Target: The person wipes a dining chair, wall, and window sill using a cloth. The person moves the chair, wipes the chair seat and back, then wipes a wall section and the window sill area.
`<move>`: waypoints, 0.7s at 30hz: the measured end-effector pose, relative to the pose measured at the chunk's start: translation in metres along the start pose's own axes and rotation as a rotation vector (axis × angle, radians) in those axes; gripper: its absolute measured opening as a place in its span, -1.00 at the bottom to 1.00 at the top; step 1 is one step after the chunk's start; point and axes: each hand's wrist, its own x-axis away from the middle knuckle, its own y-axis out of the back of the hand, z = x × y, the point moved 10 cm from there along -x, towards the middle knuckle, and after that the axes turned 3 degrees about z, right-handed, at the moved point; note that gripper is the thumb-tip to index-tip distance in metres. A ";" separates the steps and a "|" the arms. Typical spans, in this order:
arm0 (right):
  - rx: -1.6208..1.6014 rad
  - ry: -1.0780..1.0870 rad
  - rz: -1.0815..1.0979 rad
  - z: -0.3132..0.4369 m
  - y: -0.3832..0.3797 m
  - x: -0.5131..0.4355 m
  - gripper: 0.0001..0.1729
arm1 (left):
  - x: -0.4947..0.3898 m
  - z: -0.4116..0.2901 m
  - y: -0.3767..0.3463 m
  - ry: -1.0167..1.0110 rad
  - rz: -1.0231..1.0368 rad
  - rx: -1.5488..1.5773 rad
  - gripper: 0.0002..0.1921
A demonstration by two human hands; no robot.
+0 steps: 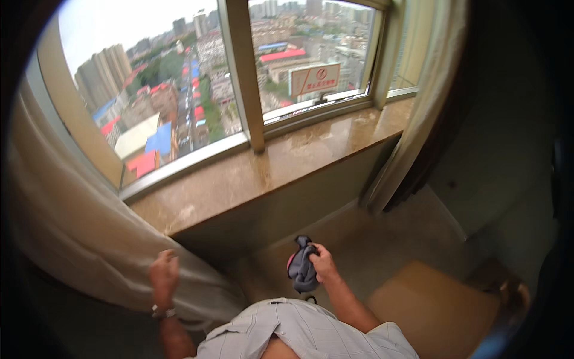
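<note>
A bunched dark grey cloth [304, 271] with a strip of pink at its left side hangs from my right hand [324, 264], which grips its upper part in front of my body. My left hand [164, 273] is raised in front of the pale curtain [103, 238] on the left, its fingers curled and blurred. Whether those fingers pinch any of the curtain cannot be made out. A metal-banded watch or bracelet [163, 311] circles the left wrist.
Ahead, a brown marble windowsill [251, 179] runs below large framed windows [244, 76] high above a city. A sign [315, 80] with writing is on the right pane. Another curtain [403, 148] hangs at right. A brown wooden surface [435, 305] stands at lower right.
</note>
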 end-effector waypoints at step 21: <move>0.109 0.435 0.357 0.162 -0.294 -0.080 -0.56 | -0.153 -0.125 -0.136 -0.132 0.532 1.240 -0.22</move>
